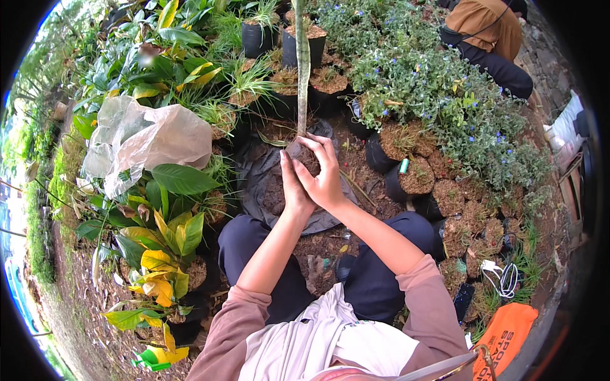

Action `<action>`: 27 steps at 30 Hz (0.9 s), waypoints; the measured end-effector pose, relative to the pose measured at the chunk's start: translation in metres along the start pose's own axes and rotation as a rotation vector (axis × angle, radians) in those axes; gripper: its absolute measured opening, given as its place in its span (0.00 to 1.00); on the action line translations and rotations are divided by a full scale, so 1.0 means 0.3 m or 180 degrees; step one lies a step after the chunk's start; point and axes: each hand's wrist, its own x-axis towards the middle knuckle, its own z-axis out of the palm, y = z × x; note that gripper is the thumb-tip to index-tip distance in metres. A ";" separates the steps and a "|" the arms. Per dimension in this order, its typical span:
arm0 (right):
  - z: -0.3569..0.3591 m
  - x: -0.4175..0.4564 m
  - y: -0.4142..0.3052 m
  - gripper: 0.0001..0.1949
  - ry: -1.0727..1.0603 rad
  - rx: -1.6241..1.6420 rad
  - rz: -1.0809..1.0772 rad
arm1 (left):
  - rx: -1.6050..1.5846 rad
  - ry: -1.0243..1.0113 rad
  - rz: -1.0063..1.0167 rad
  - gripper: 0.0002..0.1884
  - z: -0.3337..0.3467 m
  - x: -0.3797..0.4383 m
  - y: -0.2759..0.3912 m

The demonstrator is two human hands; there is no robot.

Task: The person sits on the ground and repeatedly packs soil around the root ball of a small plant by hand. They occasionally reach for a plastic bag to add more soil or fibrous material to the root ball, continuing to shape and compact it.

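In the middle of the view, my left hand (294,183) and my right hand (323,174) are cupped around a dark root ball (305,157). A tall, narrow snake plant leaf (303,71) rises upright from it. Both palms press the soil from either side, and the fingers hide part of it. Beneath my hands a black plastic sheet or bag (329,220) lies spread on the ground between my knees, with loose brown soil (272,190) on it.
Leafy plants and a crumpled clear plastic bag (152,135) are at left. Potted plants (417,176) line the right, one bearing a small green cylinder (404,166). A white cable (506,281), phone (463,299) and orange bag (507,328) lie lower right. Another person (486,28) crouches upper right.
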 end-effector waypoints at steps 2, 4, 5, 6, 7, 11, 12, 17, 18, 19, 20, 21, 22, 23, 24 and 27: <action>-0.006 0.009 0.004 0.24 -0.0108 0.0034 0.0079 | 0.0023 0.0034 -0.0058 0.37 0.005 -0.002 0.000; -0.023 0.022 0.024 0.24 -0.0165 0.0389 0.0197 | -0.0049 0.0100 -0.0262 0.37 0.040 -0.025 0.021; -0.033 0.027 0.036 0.25 -0.0192 0.0565 0.0261 | -0.0136 0.0155 -0.0437 0.37 0.071 -0.048 0.042; -0.044 0.037 0.021 0.25 -0.0195 0.0263 0.0057 | -0.0237 0.0085 -0.0555 0.38 0.066 -0.049 0.046; -0.042 0.036 0.019 0.25 -0.0205 0.0296 0.0049 | -0.0193 0.0004 -0.0512 0.37 0.059 -0.049 0.046; -0.036 0.030 0.024 0.25 -0.0168 0.0375 0.0030 | 0.0086 -0.0240 -0.0424 0.36 0.021 -0.029 0.020; -0.034 0.030 0.026 0.25 -0.0140 0.0394 0.0031 | 0.0092 -0.0248 -0.0460 0.36 0.023 -0.033 0.023; -0.048 0.033 0.024 0.23 -0.0155 0.0852 0.0451 | 0.0084 -0.0265 -0.0532 0.32 0.038 -0.044 0.039; -0.054 0.034 0.030 0.23 -0.0138 0.0753 0.0406 | 0.0124 -0.0265 -0.0554 0.32 0.036 -0.043 0.038; -0.058 0.033 0.034 0.22 -0.0121 0.0654 0.0361 | 0.0165 -0.0266 -0.0577 0.31 0.033 -0.041 0.036; -0.052 0.030 0.036 0.22 -0.0116 0.0588 0.0236 | 0.0206 -0.0268 -0.0600 0.30 0.031 -0.040 0.032; -0.051 0.028 0.042 0.22 -0.0115 0.0554 0.0252 | 0.0198 -0.0251 -0.0568 0.30 0.030 -0.037 0.030; -0.050 0.027 0.049 0.22 -0.0113 0.0521 0.0268 | 0.0190 -0.0235 -0.0537 0.30 0.028 -0.034 0.027; -0.050 0.025 0.055 0.22 -0.0111 0.0487 0.0284 | 0.0183 -0.0219 -0.0505 0.30 0.027 -0.032 0.025; -0.051 0.027 0.042 0.21 -0.0093 0.0503 0.0366 | 0.0155 -0.0315 -0.0505 0.29 0.025 -0.032 0.027; -0.058 0.026 -0.007 0.22 -0.0232 0.0351 0.0406 | 0.0350 -0.0372 -0.0036 0.29 0.010 -0.010 0.006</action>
